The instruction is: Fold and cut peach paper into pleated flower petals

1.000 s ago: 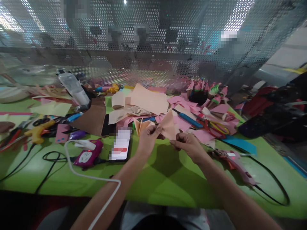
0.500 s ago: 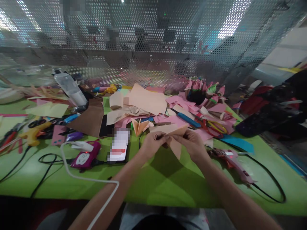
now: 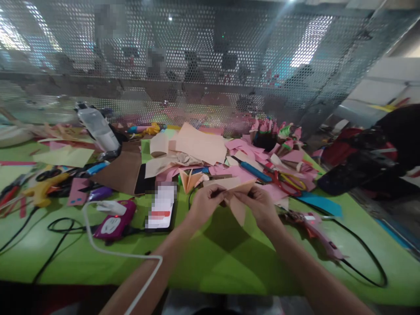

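I have the peach paper (image 3: 237, 209) just right of the frame's centre, up off the table (image 3: 210, 267), one pointed flap hanging downward below the fingers. The left hand (image 3: 209, 202) pinches it from the left and the right hand (image 3: 260, 204) from the right, thumbs nearly meeting at the middle. A second ago I had it standing up as a tall triangle, the hands farther apart and the right one at a lower corner; half a second later it was turned point-down with both hands drawn together, and that grip is nearly unchanged now. I read this as a shift from turning the sheet to working a fold at its middle, though the fingers hide the crease from me. Just left of the left hand stands a folded orange paper piece (image 3: 188, 180), which sits where it did. Next outward, left of centre, lies a phone (image 3: 160, 210), with a magenta power block (image 3: 116, 221) beyond it. A pink glue gun (image 3: 321, 234) lies at lower right, not touched by either hand. Above the hands spread loose sheets (image 3: 201, 145) and a blue-handled tool (image 3: 257, 172); perforated metal (image 3: 203, 83) fills the top.
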Available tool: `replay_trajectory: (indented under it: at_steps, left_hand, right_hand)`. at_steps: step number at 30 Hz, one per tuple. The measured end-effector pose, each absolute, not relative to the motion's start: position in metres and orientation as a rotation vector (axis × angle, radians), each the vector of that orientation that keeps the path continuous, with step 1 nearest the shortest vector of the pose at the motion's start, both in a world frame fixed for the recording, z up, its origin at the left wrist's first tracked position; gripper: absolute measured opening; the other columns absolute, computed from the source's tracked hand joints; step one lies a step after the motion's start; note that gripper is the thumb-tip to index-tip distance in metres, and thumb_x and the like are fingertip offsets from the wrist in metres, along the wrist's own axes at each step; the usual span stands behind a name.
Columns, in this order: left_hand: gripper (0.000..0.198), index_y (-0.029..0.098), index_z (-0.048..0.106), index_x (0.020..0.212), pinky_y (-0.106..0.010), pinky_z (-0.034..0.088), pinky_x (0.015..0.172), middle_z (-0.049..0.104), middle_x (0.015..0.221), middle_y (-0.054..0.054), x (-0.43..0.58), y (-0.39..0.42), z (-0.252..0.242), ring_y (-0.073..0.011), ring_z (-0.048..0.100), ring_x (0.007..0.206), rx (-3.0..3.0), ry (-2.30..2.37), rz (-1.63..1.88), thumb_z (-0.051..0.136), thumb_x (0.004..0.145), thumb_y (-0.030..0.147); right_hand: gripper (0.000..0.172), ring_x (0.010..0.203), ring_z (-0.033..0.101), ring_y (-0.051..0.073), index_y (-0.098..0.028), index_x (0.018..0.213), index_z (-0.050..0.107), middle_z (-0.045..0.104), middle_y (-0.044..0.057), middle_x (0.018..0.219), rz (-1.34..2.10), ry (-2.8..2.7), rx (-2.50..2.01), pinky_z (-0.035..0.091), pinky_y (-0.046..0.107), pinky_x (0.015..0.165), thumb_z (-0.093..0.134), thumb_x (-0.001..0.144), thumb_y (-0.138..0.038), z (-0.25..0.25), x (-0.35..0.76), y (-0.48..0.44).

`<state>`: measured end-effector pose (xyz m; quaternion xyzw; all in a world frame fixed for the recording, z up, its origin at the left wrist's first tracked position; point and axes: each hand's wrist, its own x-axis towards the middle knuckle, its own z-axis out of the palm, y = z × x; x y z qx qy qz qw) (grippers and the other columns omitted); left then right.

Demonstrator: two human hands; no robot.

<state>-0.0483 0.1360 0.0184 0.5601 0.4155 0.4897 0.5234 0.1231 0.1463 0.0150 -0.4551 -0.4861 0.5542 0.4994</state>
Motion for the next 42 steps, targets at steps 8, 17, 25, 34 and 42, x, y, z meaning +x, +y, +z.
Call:
replay_trajectory:
  at_steps: [8,17,25,34,42]
  left_hand:
    - [0.026,0.015,0.068,0.074,-0.024,0.048,0.056,0.063,0.063,-0.001,-0.05,0.136,0.016,-0.0124,0.06,0.055,1.443,1.083,1.099,0.067,0.08,0.041]
    - [0.02,0.015,0.067,0.072,-0.024,0.048,0.053,0.063,0.062,-0.001,-0.055,0.139,0.018,-0.0124,0.059,0.053,1.442,1.114,1.099,0.066,0.078,0.034]
    - [0.018,0.017,0.071,0.079,-0.023,0.048,0.057,0.067,0.068,-0.003,-0.051,0.135,0.016,-0.0141,0.06,0.06,1.568,1.132,1.032,0.062,0.082,0.032]
    - [0.024,0.016,0.07,0.077,-0.024,0.049,0.055,0.065,0.063,-0.002,-0.051,0.136,0.019,-0.0133,0.06,0.056,1.485,1.065,1.012,0.066,0.081,0.039]
    - [0.023,0.015,0.067,0.073,-0.023,0.048,0.054,0.062,0.061,0.0,-0.05,0.135,0.024,-0.0112,0.059,0.053,1.372,1.024,0.998,0.07,0.077,0.037]
  right_hand:
    - [0.031,0.062,0.054,0.016,-0.022,0.067,0.065,0.063,0.0,0.066,1.18,-1.103,-1.076,0.045,0.029,0.06,0.08,0.061,-0.048,0.022,0.128,0.149]
    - [0.032,0.066,0.054,0.016,-0.023,0.088,0.064,0.059,0.001,0.074,1.09,-1.177,-1.052,0.044,0.028,0.062,0.068,0.075,-0.051,0.025,0.135,0.152]
    - [0.032,0.064,0.058,0.018,-0.019,0.066,0.069,0.067,0.005,0.073,1.363,-1.184,-1.08,0.045,0.03,0.057,0.085,0.055,-0.044,0.023,0.121,0.145]
    - [0.033,0.059,0.054,0.015,-0.021,0.065,0.065,0.063,0.0,0.064,1.202,-1.113,-1.122,0.044,0.029,0.055,0.083,0.057,-0.048,0.022,0.128,0.149]
    - [0.034,0.057,0.047,0.012,-0.022,0.063,0.06,0.055,-0.003,0.06,1.018,-1.026,-1.083,0.041,0.027,0.057,0.082,0.061,-0.048,0.026,0.14,0.157]
